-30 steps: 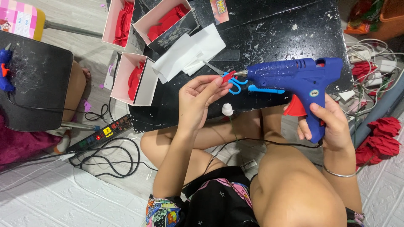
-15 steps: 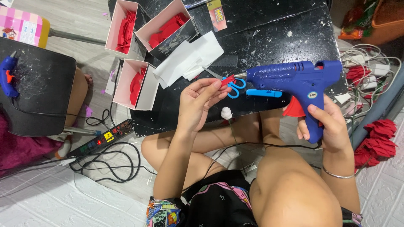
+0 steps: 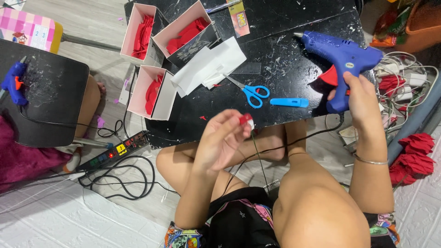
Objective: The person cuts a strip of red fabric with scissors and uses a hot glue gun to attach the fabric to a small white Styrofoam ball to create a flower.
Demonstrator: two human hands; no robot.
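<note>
Left hand pinches a small red-and-white bud on thin wire; at two o'clock, right hand clenches a blue plastic glue gun.

Both hands raised, fingers closed

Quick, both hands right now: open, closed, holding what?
Left hand: closed, pinching a small red and white piece on a thin stem at the fingertips.
Right hand: closed around the blue glue gun handle.

Left hand pinching small red-and-white piece near black table edge; right hand gripping blue glue gun, scissors between.
</note>
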